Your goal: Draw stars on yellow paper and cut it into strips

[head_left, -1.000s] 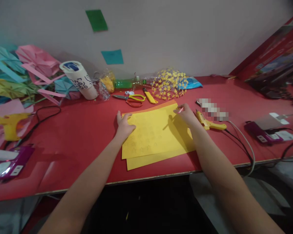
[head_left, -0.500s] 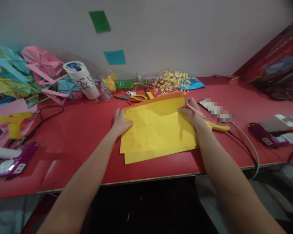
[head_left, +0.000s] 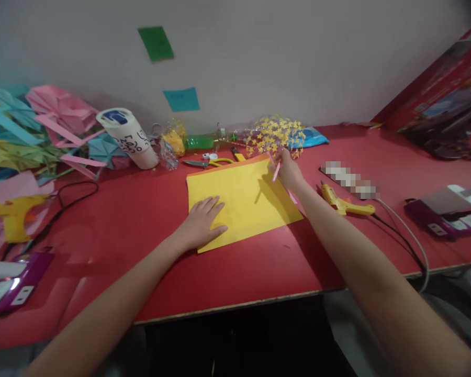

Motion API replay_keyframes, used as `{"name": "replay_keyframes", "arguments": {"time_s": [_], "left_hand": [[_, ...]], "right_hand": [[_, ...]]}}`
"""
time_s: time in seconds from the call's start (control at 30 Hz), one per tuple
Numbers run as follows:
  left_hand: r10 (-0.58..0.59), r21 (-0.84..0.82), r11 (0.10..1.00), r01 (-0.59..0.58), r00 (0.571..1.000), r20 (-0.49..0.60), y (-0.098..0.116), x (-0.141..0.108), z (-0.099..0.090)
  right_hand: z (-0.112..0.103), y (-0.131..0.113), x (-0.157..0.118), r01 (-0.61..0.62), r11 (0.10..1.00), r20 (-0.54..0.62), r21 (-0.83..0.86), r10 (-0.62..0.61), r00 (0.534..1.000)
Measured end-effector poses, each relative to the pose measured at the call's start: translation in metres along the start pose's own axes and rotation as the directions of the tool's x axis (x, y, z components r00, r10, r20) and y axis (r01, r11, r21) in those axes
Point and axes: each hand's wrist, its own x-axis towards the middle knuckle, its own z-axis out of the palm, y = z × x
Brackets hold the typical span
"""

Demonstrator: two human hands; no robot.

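Note:
Yellow paper (head_left: 243,193) lies flat on the red table, with an orange sheet showing along its far edge. My left hand (head_left: 204,222) rests on the paper's near left part, fingers spread. Over the far right corner is my right hand (head_left: 286,168), its fingers closed round a pink pen (head_left: 277,171). The pen slants down over the paper and casts a shadow there; whether its tip touches the sheet I cannot tell. A bit of pink paper shows under the right edge, by my right wrist.
Beyond the paper lie scissors (head_left: 215,163), a box cutter (head_left: 238,155) and star-covered clear wrap (head_left: 275,135). A yellow glue gun (head_left: 345,203) and a phone (head_left: 347,179) sit to the right. At the left are another glue gun (head_left: 15,214), a white roll (head_left: 131,141) and paper crafts (head_left: 63,112).
The yellow sheets have been laid flat and lined up. My left hand has let go of their edge and spread on top. My right hand has moved left and away from me, with the pen.

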Motion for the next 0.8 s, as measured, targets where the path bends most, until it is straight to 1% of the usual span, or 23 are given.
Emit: {"name": "replay_keyframes", "arguments": {"time_s": [0.07, 0.1, 0.13, 0.17, 0.2, 0.23, 0.3, 0.33, 0.4, 0.47, 0.5, 0.53, 0.57, 0.6, 0.63, 0.67, 0.7, 0.73, 0.77, 0.8], "left_hand": [[0.003, 0.015, 1.0, -0.003, 1.0, -0.022, -0.001, -0.004, 0.0], [0.005, 0.024, 1.0, -0.005, 1.0, -0.025, -0.002, -0.005, -0.001], [0.004, 0.037, 0.999, -0.003, 1.0, -0.027, -0.002, -0.005, -0.003], [0.0, 0.058, 0.998, 0.002, 1.0, -0.024, -0.002, -0.004, -0.005], [-0.005, 0.082, 0.997, 0.006, 1.0, -0.017, -0.001, -0.001, -0.008], [-0.011, 0.103, 0.995, 0.012, 1.0, -0.01, 0.0, 0.002, -0.01], [0.002, 0.101, 0.995, -0.002, 1.0, 0.005, 0.002, 0.01, -0.014], [0.021, 0.089, 0.996, -0.023, 1.0, 0.018, 0.002, 0.015, -0.014], [0.053, 0.064, 0.996, -0.055, 0.998, 0.039, 0.001, 0.021, -0.013], [0.062, 0.041, 0.997, -0.064, 0.997, 0.051, -0.003, 0.024, -0.01], [0.058, 0.034, 0.998, -0.06, 0.997, 0.051, -0.006, 0.024, -0.009], [0.052, 0.031, 0.998, -0.054, 0.997, 0.048, -0.01, 0.023, -0.008], [0.047, 0.034, 0.998, -0.049, 0.998, 0.043, -0.013, 0.022, -0.007], [0.045, 0.037, 0.998, -0.047, 0.998, 0.039, -0.017, 0.021, -0.007], [0.046, 0.037, 0.998, -0.048, 0.998, 0.04, -0.02, 0.02, -0.007], [0.049, 0.035, 0.998, -0.05, 0.998, 0.047, -0.023, 0.019, -0.007], [0.053, 0.034, 0.998, -0.055, 0.997, 0.057, -0.024, 0.018, -0.007], [0.061, 0.035, 0.997, -0.063, 0.996, 0.07, -0.025, 0.018, -0.008], [0.072, 0.041, 0.996, -0.075, 0.994, 0.081, -0.025, 0.018, -0.008], [0.084, 0.051, 0.995, -0.089, 0.992, 0.091, -0.024, 0.018, -0.009]], "right_hand": [[-0.003, -0.01, -0.014, 0.039, 0.999, -0.024, 0.003, -0.039, 0.999], [-0.004, -0.015, -0.024, 0.063, 0.998, 0.039, 0.032, -0.064, 0.997], [-0.004, -0.021, -0.034, 0.092, 0.993, 0.173, 0.073, -0.104, 0.979], [-0.002, -0.026, -0.043, 0.113, 0.99, 0.259, 0.09, -0.133, 0.957], [0.0, -0.03, -0.052, 0.14, 0.985, 0.318, 0.097, -0.164, 0.934], [0.004, -0.033, -0.059, 0.211, 0.973, 0.376, 0.092, -0.23, 0.898], [0.011, -0.037, -0.067, 0.291, 0.95, 0.411, 0.111, -0.31, 0.857], [0.013, -0.037, -0.069, 0.323, 0.94, 0.404, 0.11, -0.339, 0.849], [0.013, -0.035, -0.07, 0.316, 0.943, 0.363, 0.105, -0.332, 0.871], [0.008, -0.033, -0.072, 0.258, 0.959, 0.334, 0.114, -0.281, 0.9], [0.004, -0.033, -0.074, 0.245, 0.96, 0.348, 0.132, -0.277, 0.896], [0.0, -0.033, -0.076, 0.258, 0.953, 0.368, 0.16, -0.3, 0.88], [-0.004, -0.035, -0.078, 0.31, 0.931, 0.402, 0.192, -0.363, 0.841], [-0.007, -0.036, -0.081, 0.372, 0.904, 0.439, 0.212, -0.428, 0.79], [-0.009, -0.039, -0.084, 0.43, 0.874, 0.486, 0.228, -0.485, 0.727], [-0.009, -0.04, -0.087, 0.463, 0.855, 0.527, 0.233, -0.511, 0.679], [-0.008, -0.042, -0.09, 0.483, 0.845, 0.558, 0.228, -0.52, 0.646], [-0.006, -0.042, -0.092, 0.495, 0.843, 0.573, 0.209, -0.516, 0.636], [-0.002, -0.042, -0.093, 0.504, 0.845, 0.578, 0.181, -0.506, 0.64], [0.002, -0.041, -0.093, 0.508, 0.848, 0.571, 0.15, -0.494, 0.656]]}}
